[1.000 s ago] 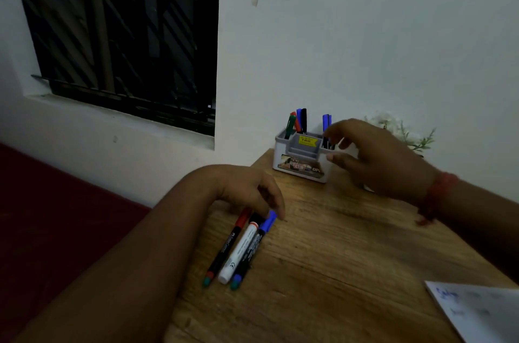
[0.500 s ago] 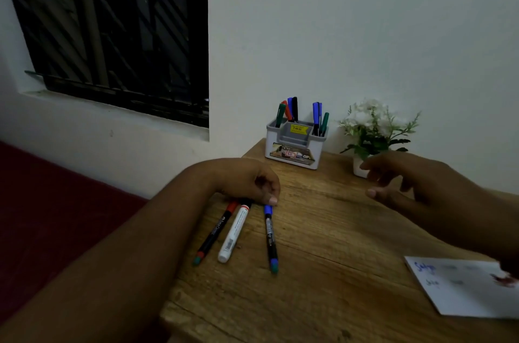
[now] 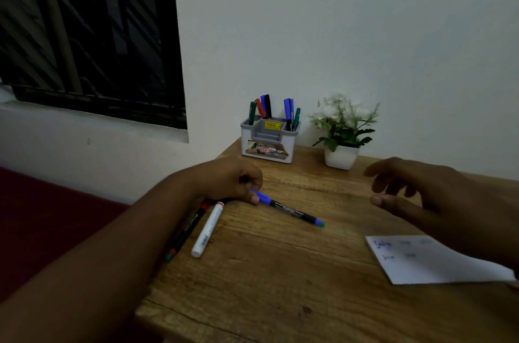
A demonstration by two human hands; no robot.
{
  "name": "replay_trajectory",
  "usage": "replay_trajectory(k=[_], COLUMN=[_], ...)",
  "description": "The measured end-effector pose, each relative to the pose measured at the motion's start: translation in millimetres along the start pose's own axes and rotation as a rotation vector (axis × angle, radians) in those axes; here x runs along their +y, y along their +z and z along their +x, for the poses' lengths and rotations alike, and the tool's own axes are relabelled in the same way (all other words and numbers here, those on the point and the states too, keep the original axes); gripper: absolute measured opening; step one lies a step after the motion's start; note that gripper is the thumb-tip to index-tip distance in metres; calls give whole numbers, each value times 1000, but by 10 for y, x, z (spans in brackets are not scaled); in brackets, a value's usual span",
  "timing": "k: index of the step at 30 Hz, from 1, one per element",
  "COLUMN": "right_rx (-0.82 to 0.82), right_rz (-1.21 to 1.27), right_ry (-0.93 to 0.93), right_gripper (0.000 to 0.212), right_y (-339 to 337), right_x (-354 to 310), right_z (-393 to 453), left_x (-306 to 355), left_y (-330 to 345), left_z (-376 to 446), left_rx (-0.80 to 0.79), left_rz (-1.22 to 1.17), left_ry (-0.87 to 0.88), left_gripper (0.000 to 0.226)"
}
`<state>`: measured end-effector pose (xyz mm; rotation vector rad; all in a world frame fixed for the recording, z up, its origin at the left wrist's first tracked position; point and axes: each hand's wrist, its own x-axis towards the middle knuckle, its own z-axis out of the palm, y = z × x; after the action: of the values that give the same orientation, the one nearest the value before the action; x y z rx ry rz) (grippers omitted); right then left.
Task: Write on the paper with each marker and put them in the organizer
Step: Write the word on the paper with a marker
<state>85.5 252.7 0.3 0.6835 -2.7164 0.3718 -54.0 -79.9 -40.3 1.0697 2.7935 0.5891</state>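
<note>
The table (image 3: 280, 272) is wooden; its near and right edges are cut off by the frame. The window (image 3: 84, 28) at upper left is dark, and nothing behind its grille can be made out.

The left hand (image 3: 230, 178) rests on the table with fingers curled, pinching the blue cap end of the blue marker (image 3: 292, 212). The marker lies flat, angled away to the right, with its teal tail pointing toward the paper. The fingertips cover the end of the cap.

The right hand (image 3: 415, 191) hovers above the table with fingers spread and relaxed, holding nothing. Its wrist is cut off at the right edge.

The paper (image 3: 427, 261) lies at the right, partly covered by the right forearm. It carries blue writing, too blurred to read.

The organizer (image 3: 268, 143) stands at the far edge against the wall and holds several markers upright in two rear compartments. Its label print is illegible. The plant (image 3: 344, 129) stands just beside it on the right.

The white marker (image 3: 207, 229) and the black marker (image 3: 185, 230) lie side by side under the left wrist, which hides their upper ends.
</note>
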Motion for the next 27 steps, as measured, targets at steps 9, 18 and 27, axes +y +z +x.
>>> replay_trajectory(k=[9, 18, 27], right_rx=[-49, 184, 464], right_rz=[-88, 272, 693], right_ry=[80, 169, 340], right_gripper=[37, 31, 9], right_y=[-63, 136, 148], right_x=[312, 491, 686], right_z=[-442, -497, -564], left_x=[558, 1346, 1860], left_y=[-90, 229, 784], left_z=[102, 811, 1257], left_rx=[241, 114, 72], left_rz=[-40, -44, -279], left_ry=[233, 314, 296], left_gripper=[13, 7, 17])
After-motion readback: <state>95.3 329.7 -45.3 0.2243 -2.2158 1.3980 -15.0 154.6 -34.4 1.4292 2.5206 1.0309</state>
